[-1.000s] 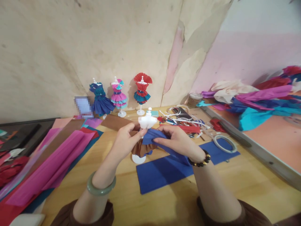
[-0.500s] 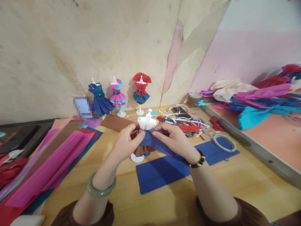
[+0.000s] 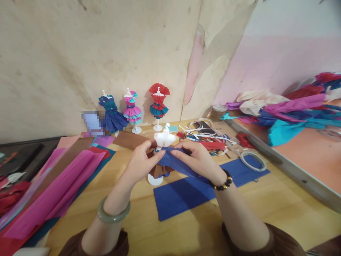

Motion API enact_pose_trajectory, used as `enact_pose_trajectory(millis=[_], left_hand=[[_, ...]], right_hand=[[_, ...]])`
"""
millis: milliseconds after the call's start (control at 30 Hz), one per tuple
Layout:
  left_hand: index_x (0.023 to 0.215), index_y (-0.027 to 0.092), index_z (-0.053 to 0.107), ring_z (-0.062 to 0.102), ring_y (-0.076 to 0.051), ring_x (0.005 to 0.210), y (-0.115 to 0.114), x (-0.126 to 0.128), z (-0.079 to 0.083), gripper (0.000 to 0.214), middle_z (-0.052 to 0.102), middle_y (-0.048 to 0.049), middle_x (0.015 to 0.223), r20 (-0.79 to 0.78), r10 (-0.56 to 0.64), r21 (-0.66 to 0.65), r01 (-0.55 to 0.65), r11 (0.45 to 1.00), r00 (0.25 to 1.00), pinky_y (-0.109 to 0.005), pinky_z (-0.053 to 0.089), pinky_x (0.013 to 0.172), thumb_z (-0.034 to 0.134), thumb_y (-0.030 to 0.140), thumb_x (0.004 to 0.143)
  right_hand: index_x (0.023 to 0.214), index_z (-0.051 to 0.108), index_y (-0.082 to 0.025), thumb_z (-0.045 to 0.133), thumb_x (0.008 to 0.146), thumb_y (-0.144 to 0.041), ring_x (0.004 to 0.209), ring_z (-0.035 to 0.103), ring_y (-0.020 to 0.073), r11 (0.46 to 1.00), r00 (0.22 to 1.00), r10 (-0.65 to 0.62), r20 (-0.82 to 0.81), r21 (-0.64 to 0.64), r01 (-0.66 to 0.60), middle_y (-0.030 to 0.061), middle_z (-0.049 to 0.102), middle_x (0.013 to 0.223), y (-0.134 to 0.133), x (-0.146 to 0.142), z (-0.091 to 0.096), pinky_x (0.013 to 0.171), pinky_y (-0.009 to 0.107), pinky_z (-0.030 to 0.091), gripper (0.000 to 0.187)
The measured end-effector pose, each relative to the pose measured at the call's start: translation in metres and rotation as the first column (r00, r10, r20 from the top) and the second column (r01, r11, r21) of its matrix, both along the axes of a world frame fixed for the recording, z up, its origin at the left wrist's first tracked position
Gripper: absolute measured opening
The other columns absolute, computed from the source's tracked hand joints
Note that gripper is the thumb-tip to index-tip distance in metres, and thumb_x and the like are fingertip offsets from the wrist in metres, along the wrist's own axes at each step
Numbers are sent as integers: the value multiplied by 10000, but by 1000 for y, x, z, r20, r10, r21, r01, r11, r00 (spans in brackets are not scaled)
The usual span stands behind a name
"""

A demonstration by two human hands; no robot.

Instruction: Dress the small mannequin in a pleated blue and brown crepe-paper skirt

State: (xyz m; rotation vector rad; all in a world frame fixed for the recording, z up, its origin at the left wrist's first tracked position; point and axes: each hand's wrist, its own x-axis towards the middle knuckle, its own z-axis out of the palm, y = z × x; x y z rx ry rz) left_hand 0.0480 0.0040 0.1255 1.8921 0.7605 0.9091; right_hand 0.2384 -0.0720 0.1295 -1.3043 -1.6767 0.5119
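A small white mannequin (image 3: 165, 136) stands on a round white base (image 3: 155, 180) near the middle of the wooden table (image 3: 269, 206). A brown paper skirt (image 3: 157, 170) hangs round its lower part. Both hands press a strip of blue crepe paper (image 3: 178, 164) against its waist. My left hand (image 3: 141, 160) pinches the strip's left end at the waist. My right hand (image 3: 197, 159) pinches the strip on the right, and the paper trails down under that wrist.
A flat blue paper sheet (image 3: 183, 193) lies below my hands. Three dressed mannequins (image 3: 132, 110) stand by the wall. Pink, brown and red sheets (image 3: 57, 185) cover the left. White strips and scraps (image 3: 210, 137), a tape ring (image 3: 253, 160) and crumpled paper (image 3: 293, 112) lie right.
My right hand has moved up to the mannequin's waist, bringing the blue strip tighter against it. My left hand keeps its pinch. The view has shifted slightly.
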Motion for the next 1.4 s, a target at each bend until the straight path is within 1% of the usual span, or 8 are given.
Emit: enact_pose_trajectory(millis=[167,333,667,867,1000,1133,1300,1400], left_hand=[[1122,134,630,690,-237,1013,3,0,-4,388,734,-106,1115,35,-13,-39,15,999,999,-347,551,883,686,361,812],[1172,139,610,679,-235,1055,4,1,-6,418,719,-112,1155,94,-53,-47,57,997,994,-352,542,920,697,344,819],[1040,160,695,701,-236,957,2,-2,-1,292,756,-81,997,32,-18,22,17,1000,999,-328,566,840,647,387,863],[1057,162,714,705,-248,981,2,-3,0,316,766,-83,1057,-2,-11,16,11,1000,1000,-336,568,858,661,404,861],[1067,149,710,701,-253,1013,2,-5,2,314,764,-90,1076,-10,-30,14,30,999,1000,-342,565,882,660,379,859],[1085,143,698,693,-256,1039,1,-6,2,305,754,-95,1110,-14,-34,24,35,999,999,-355,552,919,666,324,841],[1070,157,691,698,-247,1013,1,-5,2,284,756,-84,1097,-24,-33,33,34,999,999,-357,552,913,656,308,832],[1077,156,682,692,-251,1040,1,-3,1,290,749,-87,1118,-13,-26,34,26,999,1000,-365,542,939,648,299,827]], right_hand=[[808,704,-179,637,919,-336,705,638,142,1000,1000,-28,1,-6,28,5,718,762,-2,2,1,652,239,462,204],[877,716,-186,634,922,-306,790,674,158,1000,1000,-1,-12,20,1,19,751,857,-3,1,2,729,254,497,152],[971,759,-210,645,917,-270,895,726,177,997,999,43,-13,62,-42,38,789,995,-3,0,0,824,276,546,139],[953,763,-225,644,921,-281,851,725,169,995,998,69,-5,70,-68,23,791,952,-5,-1,0,787,273,552,136],[977,753,-226,635,926,-287,889,722,173,996,997,75,-3,43,-75,23,786,989,-7,0,3,808,274,545,143],[988,741,-212,718,864,-314,873,712,186,999,999,34,38,1,-34,26,779,970,-8,3,5,795,285,536,163],[929,746,-211,692,878,-287,788,688,181,996,997,32,77,-85,-25,16,770,883,-5,4,0,718,282,517,106],[919,747,-207,685,882,-296,751,671,173,996,996,25,85,-85,-18,13,761,849,-5,3,0,679,270,500,114]])
